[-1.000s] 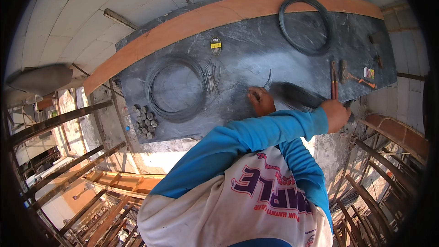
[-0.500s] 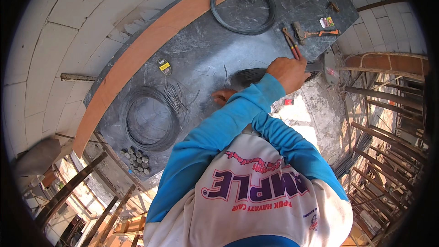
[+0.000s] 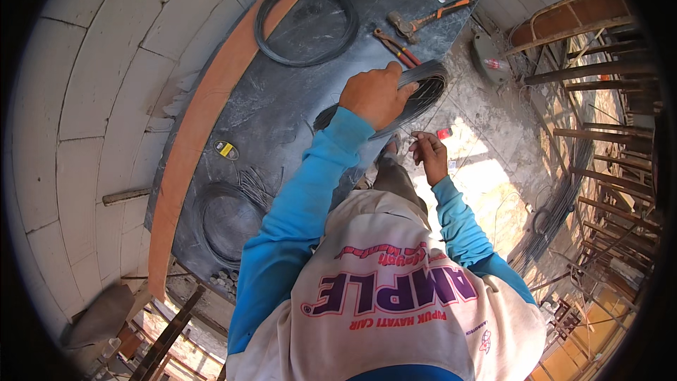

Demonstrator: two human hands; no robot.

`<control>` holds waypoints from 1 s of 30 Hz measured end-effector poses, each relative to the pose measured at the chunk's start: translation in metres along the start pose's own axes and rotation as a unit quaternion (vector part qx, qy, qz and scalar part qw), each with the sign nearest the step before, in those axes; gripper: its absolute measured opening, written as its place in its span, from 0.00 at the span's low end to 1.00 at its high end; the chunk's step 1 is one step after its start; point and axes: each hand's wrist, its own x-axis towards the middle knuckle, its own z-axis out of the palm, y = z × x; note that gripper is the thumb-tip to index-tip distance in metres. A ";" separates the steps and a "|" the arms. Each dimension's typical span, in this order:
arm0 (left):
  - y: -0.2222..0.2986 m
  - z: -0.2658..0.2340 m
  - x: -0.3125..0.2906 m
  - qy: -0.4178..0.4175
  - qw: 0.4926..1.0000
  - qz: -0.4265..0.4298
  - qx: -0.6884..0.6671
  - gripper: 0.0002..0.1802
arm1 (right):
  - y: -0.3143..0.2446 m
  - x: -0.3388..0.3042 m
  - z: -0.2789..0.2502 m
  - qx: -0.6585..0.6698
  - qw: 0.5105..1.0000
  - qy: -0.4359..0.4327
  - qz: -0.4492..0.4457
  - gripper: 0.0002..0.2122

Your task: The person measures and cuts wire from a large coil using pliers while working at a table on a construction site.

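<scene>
My left hand [image 3: 374, 95] is closed round a thick coil of dark binding wire [image 3: 427, 88], which is tilted up at the right edge of the dark tabletop. Off the table's edge, below the coil, my right hand [image 3: 429, 156] has its fingers bent together. Anything pinched in them is too small to make out. Pincers with red handles [image 3: 398, 48] lie just beyond the coil. Beside them rests a hammer [image 3: 423, 21] with an orange and black handle.
Another wire coil [image 3: 347, 41] lies at the far side, partly over a brown board strip [image 3: 190, 127]. A further coil [image 3: 201, 222] with short wire pieces sits near left. A yellow-labelled item [image 3: 226, 149] lies between. Long rods [image 3: 553, 229] and wooden poles [image 3: 589, 70] stand right.
My right hand has come out from under my left arm and moved right, off the table. My left hand has raised and tilted the wire coil. The view has shifted right.
</scene>
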 end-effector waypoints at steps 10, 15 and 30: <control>-0.010 -0.003 0.008 0.024 1.000 0.016 0.004 0.23 | -0.020 0.011 0.005 -0.074 0.982 0.113 -0.135 0.10; -0.002 -0.004 -0.011 0.024 0.999 0.002 0.037 0.22 | 0.013 0.037 -0.024 -0.289 0.942 0.132 -0.108 0.18; -0.014 -0.007 -0.020 0.030 0.999 -0.027 -0.034 0.24 | 0.056 0.079 -0.097 -0.403 0.902 0.108 0.108 0.22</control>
